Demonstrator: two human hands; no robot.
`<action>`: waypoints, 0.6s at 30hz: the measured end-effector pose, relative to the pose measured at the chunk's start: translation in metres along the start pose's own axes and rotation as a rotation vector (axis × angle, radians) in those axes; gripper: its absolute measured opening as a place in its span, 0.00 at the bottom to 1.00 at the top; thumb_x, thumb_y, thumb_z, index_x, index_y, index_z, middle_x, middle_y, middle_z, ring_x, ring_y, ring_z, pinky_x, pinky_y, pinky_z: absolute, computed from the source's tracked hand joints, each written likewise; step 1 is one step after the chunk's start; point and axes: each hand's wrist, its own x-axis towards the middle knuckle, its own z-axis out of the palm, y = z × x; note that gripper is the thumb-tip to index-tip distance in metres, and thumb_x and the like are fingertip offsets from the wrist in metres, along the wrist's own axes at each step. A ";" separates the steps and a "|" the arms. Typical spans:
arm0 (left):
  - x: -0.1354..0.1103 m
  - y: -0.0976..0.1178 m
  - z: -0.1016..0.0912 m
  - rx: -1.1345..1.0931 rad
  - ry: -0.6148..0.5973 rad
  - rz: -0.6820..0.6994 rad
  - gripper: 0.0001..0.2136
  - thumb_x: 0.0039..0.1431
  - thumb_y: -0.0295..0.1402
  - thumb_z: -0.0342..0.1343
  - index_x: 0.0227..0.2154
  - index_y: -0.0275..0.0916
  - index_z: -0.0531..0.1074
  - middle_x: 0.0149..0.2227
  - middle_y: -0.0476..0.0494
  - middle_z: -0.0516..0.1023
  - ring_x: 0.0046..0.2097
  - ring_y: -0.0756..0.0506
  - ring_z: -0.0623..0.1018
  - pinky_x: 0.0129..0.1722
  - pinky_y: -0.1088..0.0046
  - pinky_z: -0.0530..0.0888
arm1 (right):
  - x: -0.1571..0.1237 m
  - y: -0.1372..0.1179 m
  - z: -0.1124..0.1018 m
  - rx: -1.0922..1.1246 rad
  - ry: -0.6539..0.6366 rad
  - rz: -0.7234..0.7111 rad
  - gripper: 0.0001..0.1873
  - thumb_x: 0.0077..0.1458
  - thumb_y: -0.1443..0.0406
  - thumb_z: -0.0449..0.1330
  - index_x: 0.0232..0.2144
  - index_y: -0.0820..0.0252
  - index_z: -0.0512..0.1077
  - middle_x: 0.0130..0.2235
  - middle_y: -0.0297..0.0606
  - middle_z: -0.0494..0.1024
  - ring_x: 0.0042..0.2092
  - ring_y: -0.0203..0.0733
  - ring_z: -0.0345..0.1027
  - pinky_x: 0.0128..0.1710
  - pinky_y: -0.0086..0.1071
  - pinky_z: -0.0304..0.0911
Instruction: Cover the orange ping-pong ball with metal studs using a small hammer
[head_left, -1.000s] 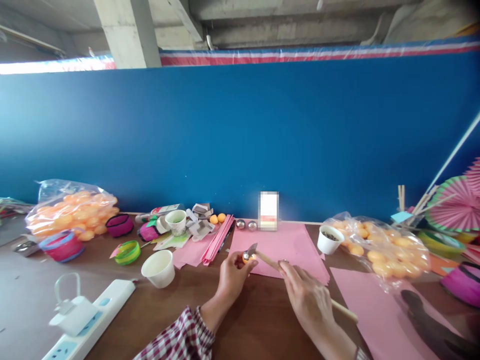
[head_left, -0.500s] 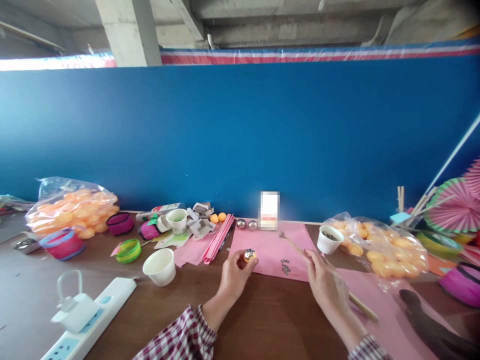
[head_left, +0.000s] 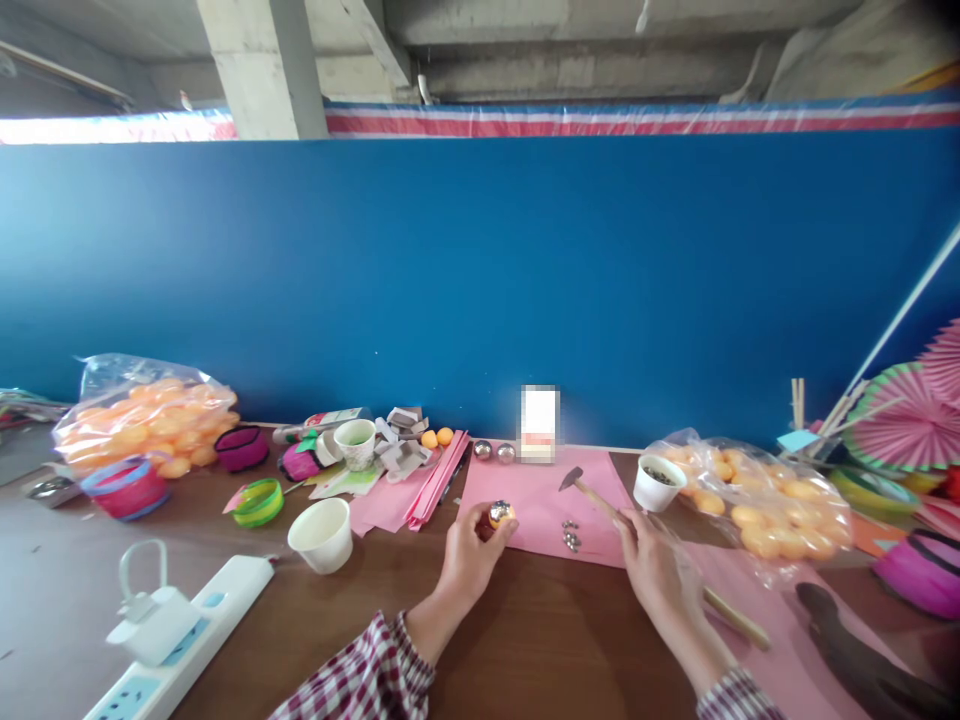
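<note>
Between the thumb and fingers of my left hand [head_left: 472, 553] is an orange ball [head_left: 501, 515] whose top is covered with shiny silver studs. My right hand [head_left: 660, 570] is closed around the wooden handle of a small hammer [head_left: 574, 479], its dark metal head pointing away to the left above a pink sheet [head_left: 540, 490]. A little pile of silver studs [head_left: 571, 537] lies on that sheet between my hands. Two shiny silver balls [head_left: 495, 452] rest at the sheet's far edge. Right of it stands a white cup [head_left: 658, 482] holding dark small pieces.
Bags of orange balls [head_left: 150, 425] lie at left and right. An off-white cup [head_left: 321, 535], a green ring [head_left: 257, 502] and folded pink paper [head_left: 439, 480] are left of my hands. A power strip [head_left: 187, 640] sits front left, a dark curved object [head_left: 855, 640] front right. A blue partition [head_left: 480, 270] stands behind.
The hammer's head has swung slightly right and its handle's rear end lower. My left hand and the studded ball have barely moved.
</note>
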 end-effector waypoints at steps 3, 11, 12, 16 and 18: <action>0.000 -0.001 0.000 -0.012 -0.001 0.008 0.19 0.47 0.43 0.58 0.37 0.32 0.72 0.25 0.46 0.75 0.22 0.50 0.70 0.24 0.76 0.68 | 0.001 0.001 -0.003 0.011 -0.015 0.011 0.11 0.59 0.62 0.48 0.37 0.57 0.69 0.37 0.40 0.75 0.39 0.44 0.68 0.34 0.33 0.58; 0.000 0.003 -0.001 -0.017 0.010 0.006 0.19 0.45 0.44 0.59 0.35 0.33 0.73 0.23 0.48 0.74 0.21 0.51 0.69 0.23 0.76 0.66 | 0.001 0.002 -0.009 -0.138 -0.051 0.004 0.12 0.58 0.62 0.48 0.33 0.59 0.69 0.35 0.42 0.75 0.36 0.47 0.67 0.31 0.34 0.58; 0.000 0.003 -0.001 -0.020 0.010 0.005 0.19 0.45 0.44 0.59 0.35 0.33 0.74 0.23 0.48 0.74 0.21 0.51 0.69 0.23 0.76 0.66 | 0.001 0.002 -0.009 -0.158 -0.049 0.002 0.12 0.58 0.62 0.48 0.33 0.60 0.69 0.35 0.43 0.75 0.36 0.47 0.67 0.31 0.34 0.58; 0.000 0.002 0.000 -0.024 0.006 0.008 0.19 0.45 0.43 0.58 0.35 0.33 0.73 0.23 0.48 0.74 0.21 0.51 0.69 0.23 0.76 0.67 | 0.000 0.003 -0.009 -0.187 -0.071 0.021 0.13 0.58 0.61 0.47 0.35 0.61 0.70 0.35 0.45 0.75 0.36 0.47 0.67 0.31 0.35 0.58; 0.000 0.001 0.000 -0.018 0.003 0.008 0.18 0.46 0.43 0.58 0.35 0.33 0.73 0.24 0.48 0.74 0.21 0.51 0.69 0.24 0.76 0.67 | 0.001 0.005 -0.009 -0.187 -0.078 0.035 0.13 0.58 0.61 0.47 0.35 0.61 0.69 0.35 0.44 0.75 0.36 0.48 0.67 0.31 0.35 0.57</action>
